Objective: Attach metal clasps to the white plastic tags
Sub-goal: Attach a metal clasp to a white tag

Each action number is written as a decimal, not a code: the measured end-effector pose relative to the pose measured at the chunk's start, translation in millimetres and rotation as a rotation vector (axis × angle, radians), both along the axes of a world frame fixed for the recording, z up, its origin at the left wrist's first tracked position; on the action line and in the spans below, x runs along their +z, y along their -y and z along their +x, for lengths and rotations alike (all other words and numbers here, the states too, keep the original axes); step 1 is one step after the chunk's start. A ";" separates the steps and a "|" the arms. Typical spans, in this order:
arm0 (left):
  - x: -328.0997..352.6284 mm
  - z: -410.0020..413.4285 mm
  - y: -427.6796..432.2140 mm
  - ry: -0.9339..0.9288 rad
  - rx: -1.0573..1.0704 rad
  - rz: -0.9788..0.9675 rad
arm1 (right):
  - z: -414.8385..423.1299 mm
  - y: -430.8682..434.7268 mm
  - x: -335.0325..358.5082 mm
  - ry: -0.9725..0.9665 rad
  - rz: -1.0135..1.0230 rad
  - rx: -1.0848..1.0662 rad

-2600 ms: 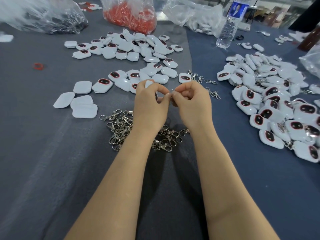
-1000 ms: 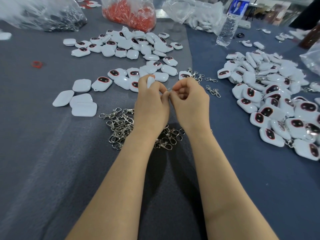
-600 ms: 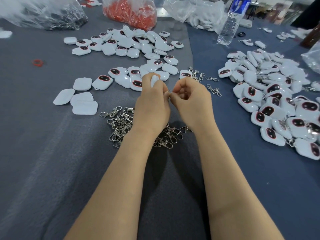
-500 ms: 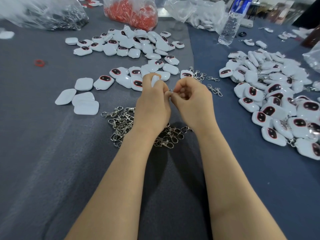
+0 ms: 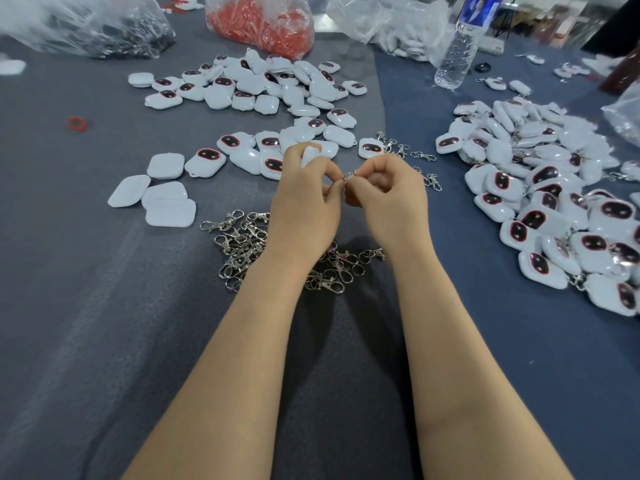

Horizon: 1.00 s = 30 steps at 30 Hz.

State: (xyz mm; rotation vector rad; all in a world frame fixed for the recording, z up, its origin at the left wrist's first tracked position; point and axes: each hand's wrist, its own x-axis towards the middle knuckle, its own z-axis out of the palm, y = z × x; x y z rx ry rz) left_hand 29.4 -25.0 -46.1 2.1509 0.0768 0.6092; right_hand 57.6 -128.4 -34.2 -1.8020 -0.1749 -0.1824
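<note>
Two bare hands are meeting above the middle of a grey-clothed bench [image 5: 86, 306]. The left hand [image 5: 304, 202] is curling its fingers around a white plastic tag [image 5: 309, 154], whose top is poking out above the knuckles. The right hand [image 5: 391, 199] is pinching a small metal clasp [image 5: 348, 175] against the left fingertips. A heap of loose clasps [image 5: 242, 247] is lying beneath the wrists. More tags [image 5: 263, 84] are spreading toward the far edge, and another pile [image 5: 554, 188] is crowding the right edge.

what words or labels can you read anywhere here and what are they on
No text is readable.
Bottle label: blue with a picture, print too blurred to read.
Tags: dark red-rimmed ovals only, no lettering visible.
</note>
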 end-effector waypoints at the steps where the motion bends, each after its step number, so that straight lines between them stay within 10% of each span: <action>1: 0.2 0.1 -0.4 0.009 0.001 0.002 | 0.2 0.0 0.0 -0.004 0.001 0.006; 11: 3.3 -0.3 -1.5 -0.008 0.033 0.081 | -0.7 2.9 -1.3 0.095 -0.272 0.106; 30: 0.6 1.8 3.3 0.015 0.006 -0.005 | -0.3 0.7 0.3 0.108 -0.188 0.069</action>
